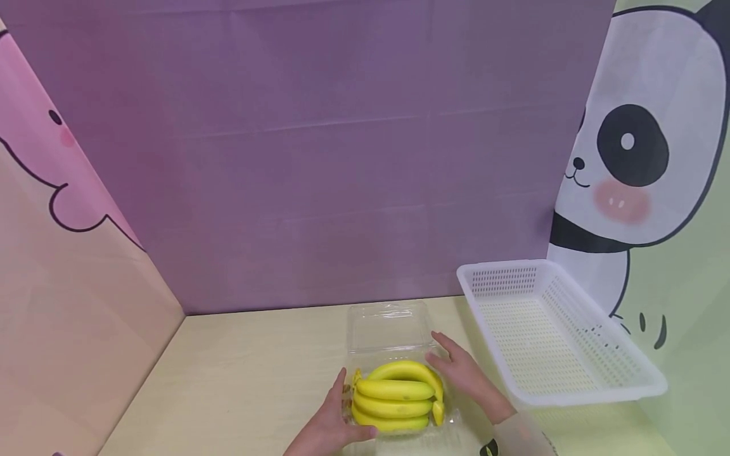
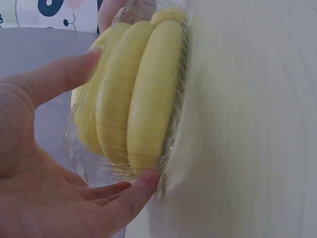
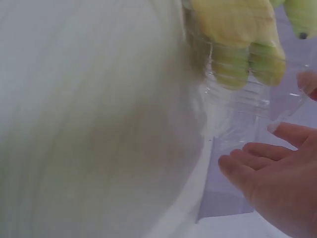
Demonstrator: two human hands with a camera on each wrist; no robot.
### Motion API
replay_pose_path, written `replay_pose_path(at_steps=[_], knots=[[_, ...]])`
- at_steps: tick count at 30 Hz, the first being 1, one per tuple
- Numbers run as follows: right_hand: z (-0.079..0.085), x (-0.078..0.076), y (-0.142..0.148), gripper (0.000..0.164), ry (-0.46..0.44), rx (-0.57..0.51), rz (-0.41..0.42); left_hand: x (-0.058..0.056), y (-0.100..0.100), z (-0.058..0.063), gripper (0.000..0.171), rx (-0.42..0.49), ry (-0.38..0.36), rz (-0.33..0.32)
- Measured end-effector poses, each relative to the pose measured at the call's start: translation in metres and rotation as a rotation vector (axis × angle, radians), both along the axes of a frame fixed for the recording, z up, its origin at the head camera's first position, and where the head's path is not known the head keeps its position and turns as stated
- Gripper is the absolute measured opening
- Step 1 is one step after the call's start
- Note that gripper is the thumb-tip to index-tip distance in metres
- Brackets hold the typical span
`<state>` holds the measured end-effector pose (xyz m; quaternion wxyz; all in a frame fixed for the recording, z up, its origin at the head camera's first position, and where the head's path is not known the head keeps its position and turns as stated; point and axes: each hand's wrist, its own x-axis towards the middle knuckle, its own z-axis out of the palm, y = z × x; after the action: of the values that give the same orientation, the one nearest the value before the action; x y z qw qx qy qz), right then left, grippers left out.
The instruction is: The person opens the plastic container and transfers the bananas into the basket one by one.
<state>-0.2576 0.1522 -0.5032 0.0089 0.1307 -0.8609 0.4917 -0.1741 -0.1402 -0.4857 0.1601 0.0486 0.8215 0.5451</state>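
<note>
A bunch of several yellow bananas [image 1: 393,405] lies inside a clear plastic clamshell container [image 2: 101,171]. Its transparent lid [image 1: 390,327] is folded back toward the purple wall. At the container's left end is my left hand [image 1: 332,421], thumb extended along the near side and fingers at the left edge. In the left wrist view those fingers touch the lower corner, while the thumb reaches over the rim. My right hand [image 1: 464,373] is beside the container's right far side with its fingers extended. Whether it touches the plastic is unclear.
A white perforated basket [image 1: 576,392] stands to the right, close to the panda-printed side panel [image 1: 644,209]. The purple wall [image 1: 342,190] borders the back of the pale wooden table [image 1: 239,373], and a pink panel [image 1: 74,304] borders its left.
</note>
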Motion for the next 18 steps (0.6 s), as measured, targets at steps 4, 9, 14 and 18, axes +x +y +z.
replay_pose_path(at_steps=[4,9,14,18], knots=[[0.007,0.004,-0.002,0.063,0.037,0.047,-0.011,0.001,0.0,0.001,0.127,-0.008,0.005,-0.001],[0.017,0.009,-0.006,0.061,0.092,0.089,-0.005,0.0,0.001,0.0,0.126,0.009,0.013,-0.016],[0.028,0.016,-0.01,0.061,0.129,0.127,0.02,-0.001,0.0,-0.003,0.127,-0.004,0.01,-0.012],[0.037,0.023,-0.014,0.063,0.17,0.175,0.038,-0.001,0.0,-0.003,0.128,-0.011,0.01,-0.009]])
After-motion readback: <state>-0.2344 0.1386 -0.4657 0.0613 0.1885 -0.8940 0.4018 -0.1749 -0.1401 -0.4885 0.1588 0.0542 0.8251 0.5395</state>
